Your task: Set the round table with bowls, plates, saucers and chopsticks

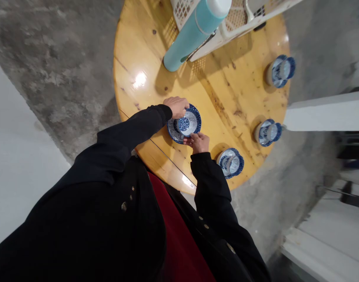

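A blue-and-white patterned bowl is between my two hands, its rim tipped up toward the camera. My left hand has its fingers closed on the far left side of the rim. On the near side, my right hand grips the bowl's edge with thumb and fingers. Partly beneath the bowl is a matching blue-rimmed plate; I cannot tell whether the two touch. Nearest to my right forearm, another patterned bowl stands in a set of matching dishes.
Two more dish sets stand along the right edge, with one bowl nearer and another bowl farther off. A teal thermos rises beside a white plastic basket at the back of the round wooden table.
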The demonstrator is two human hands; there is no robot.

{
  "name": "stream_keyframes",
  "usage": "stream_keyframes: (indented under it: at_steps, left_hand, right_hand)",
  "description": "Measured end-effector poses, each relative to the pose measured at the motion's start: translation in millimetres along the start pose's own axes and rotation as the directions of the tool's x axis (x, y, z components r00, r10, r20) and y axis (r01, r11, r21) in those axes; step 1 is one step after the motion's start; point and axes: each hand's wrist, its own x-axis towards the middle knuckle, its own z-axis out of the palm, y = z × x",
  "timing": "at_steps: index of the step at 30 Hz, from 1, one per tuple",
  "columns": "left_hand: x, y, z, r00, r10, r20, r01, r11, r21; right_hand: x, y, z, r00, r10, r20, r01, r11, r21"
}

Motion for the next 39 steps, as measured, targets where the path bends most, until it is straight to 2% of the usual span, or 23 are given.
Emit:
stream_keyframes:
  at_steps: [3, 7, 10, 13, 15, 18, 22, 24, 26, 28, 31, 33, 36, 39]
  left_hand:
    - [-1, 1, -1.7, 0.999, 0.023, 0.028, -0.025, 0.997, 0.077]
    - [-8, 4, -9.8, 0.999, -0.003, 0.047, -0.003, 0.991, 0.136]
    - [-19, 3, -22.4, 0.999, -0.026, -0.020, 0.029, 0.987, 0.158]
    - [-38, 3, -37.3, 0.994, -0.007, -0.106, 0.024, 0.987, 0.162]
    - [-55, 2, -44.0, 0.987, 0.009, -0.157, 0.014, 0.989, 0.144]
    - [-83, -3, -43.1, 0.985, -0.036, -0.166, 0.050, 0.996, 0.077]
    - [-117, -12, -15.3, 0.998, -0.019, -0.063, 0.019, 1.000, -0.007]
    - [-131, -11, 5.9, 1.000, 0.002, 0.021, -0.001, 0.999, -0.046]
    - [-143, -6, 25.8, 0.995, 0.018, 0.095, -0.011, 0.997, -0.077]
    - [-152, 2, 40.8, 0.986, 0.045, 0.158, -0.030, 0.995, -0.095]
    - [-158, 17, 53.0, 0.962, 0.090, 0.257, -0.069, 0.994, -0.087]
    - [-158, 28, 58.0, 0.946, 0.115, 0.303, -0.100, 0.993, -0.066]
    - [-158, 44, 68.3, 0.938, 0.133, 0.320, -0.131, 0.991, -0.027]
    - [-162, 65, 88.5, 0.938, 0.132, 0.320, -0.147, 0.989, 0.024]
  right_hand:
    - [0, 1, 1, 1.000, 0.009, -0.007, -0.009, 1.000, -0.016]
    - [-5, -1, 5, 1.000, 0.028, 0.004, -0.027, 0.999, -0.029]
    - [-15, -6, 2, 1.000, -0.025, 0.014, 0.025, 1.000, -0.005]
    - [-35, -8, -12, 0.994, -0.106, -0.039, 0.109, 0.990, 0.088]
    - [-56, -1, -24, 0.993, -0.098, -0.065, 0.107, 0.984, 0.143]
    - [-94, 35, -28, 0.996, -0.001, -0.084, 0.020, 0.975, 0.222]
    - [-134, 101, -6, 0.975, 0.205, -0.083, -0.164, 0.923, 0.349]
    - [-143, 119, 1, 0.974, 0.222, -0.051, -0.188, 0.908, 0.374]
    - [-145, 119, 0, 0.979, 0.187, -0.081, -0.142, 0.912, 0.385]
    - [-143, 107, -7, 0.976, 0.152, -0.155, -0.078, 0.912, 0.404]
    - [-143, 87, -22, 0.965, 0.147, -0.219, -0.033, 0.891, 0.453]
    - [-147, 83, -31, 0.963, 0.154, -0.221, -0.027, 0.873, 0.488]
    - [-157, 96, -46, 0.962, 0.180, -0.207, -0.044, 0.846, 0.531]
    - [-168, 124, -75, 0.950, 0.218, -0.225, -0.049, 0.812, 0.581]
